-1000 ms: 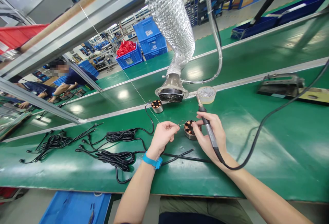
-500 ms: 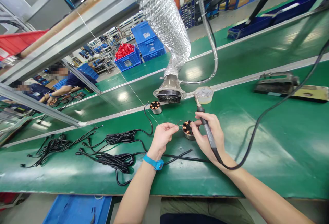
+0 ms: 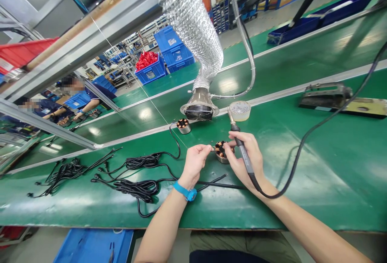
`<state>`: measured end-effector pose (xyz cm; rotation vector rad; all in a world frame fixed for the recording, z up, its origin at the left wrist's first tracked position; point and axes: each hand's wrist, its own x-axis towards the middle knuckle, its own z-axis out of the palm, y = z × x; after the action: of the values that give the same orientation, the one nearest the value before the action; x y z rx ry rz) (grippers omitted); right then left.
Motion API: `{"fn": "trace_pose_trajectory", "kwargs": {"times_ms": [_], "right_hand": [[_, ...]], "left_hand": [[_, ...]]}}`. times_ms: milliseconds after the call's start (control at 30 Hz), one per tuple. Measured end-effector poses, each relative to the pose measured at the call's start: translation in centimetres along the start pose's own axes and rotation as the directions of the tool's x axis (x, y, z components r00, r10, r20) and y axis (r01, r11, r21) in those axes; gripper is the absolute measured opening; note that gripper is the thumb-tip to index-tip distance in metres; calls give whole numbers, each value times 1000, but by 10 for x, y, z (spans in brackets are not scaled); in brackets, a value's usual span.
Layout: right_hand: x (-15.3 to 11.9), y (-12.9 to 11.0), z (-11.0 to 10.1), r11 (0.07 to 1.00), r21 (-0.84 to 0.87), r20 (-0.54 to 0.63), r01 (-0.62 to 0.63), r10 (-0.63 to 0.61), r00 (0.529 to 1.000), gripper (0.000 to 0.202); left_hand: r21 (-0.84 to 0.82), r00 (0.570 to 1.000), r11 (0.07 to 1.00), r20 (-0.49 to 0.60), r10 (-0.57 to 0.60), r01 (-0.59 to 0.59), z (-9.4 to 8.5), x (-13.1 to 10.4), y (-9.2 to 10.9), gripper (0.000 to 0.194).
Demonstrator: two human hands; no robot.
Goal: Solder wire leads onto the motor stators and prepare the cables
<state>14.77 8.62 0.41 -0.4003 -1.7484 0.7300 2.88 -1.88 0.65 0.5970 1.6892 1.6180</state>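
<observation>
Closed in a pinch, my left hand (image 3: 196, 162) has its fingertips at the left edge of a motor stator (image 3: 221, 156) with copper windings. A thin wire lead of the stator runs into that pinch, mostly hidden. My right hand (image 3: 246, 158) grips a soldering iron (image 3: 245, 156), its tip pointing up and away toward a round translucent tub (image 3: 240, 110). The thumb and a finger of this hand also rest against the stator's right side. Farther back stands a second stator (image 3: 183, 126), joined to a black cable.
Several coiled black cables (image 3: 136, 190) lie on the green bench at left. A fume extractor hood (image 3: 199, 104) on a foil duct hangs ahead. The iron's cord (image 3: 305, 142) arcs across the right, near a metal stand (image 3: 326, 96). Two co-workers handle stators at far left.
My left hand has shifted slightly right, bringing its pinched fingertips up against the stator. The right hand with the soldering iron stays nearly still.
</observation>
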Motion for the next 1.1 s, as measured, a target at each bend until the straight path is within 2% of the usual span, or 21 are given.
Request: {"fn": "trace_pose_trajectory", "kwargs": {"times_ms": [100,200,300,467,767,933,1100], "right_hand": [[-1,1,0,1000,2,-5,-2,2,1000,35],[-1,2,0,1000,4,-7,-16,16,1000,34],[-1,2,0,1000,-4,-21,-17,16,1000,34],[0,1,0,1000,4,-26,-9,10,1000,35],[0,1,-1,1000,12,-29,2,-1,1000,36],[0,1,-1,1000,10,-35,0,0,999,36],[1,2,-2,1000,9,-30,-11,11,999,36]], "left_hand": [[-7,999,1000,25,-21,21,-1,1,0,51],[-41,993,997,102,-65,69,-4,3,1,53],[-102,983,988,155,-97,114,-7,3,4,47],[-169,991,983,125,-54,75,-7,5,6,34],[-23,999,1000,41,19,-18,-5,4,1,39],[-64,999,998,53,15,-11,-4,4,1,39],[-170,991,983,131,-39,61,-8,6,4,37]]}}
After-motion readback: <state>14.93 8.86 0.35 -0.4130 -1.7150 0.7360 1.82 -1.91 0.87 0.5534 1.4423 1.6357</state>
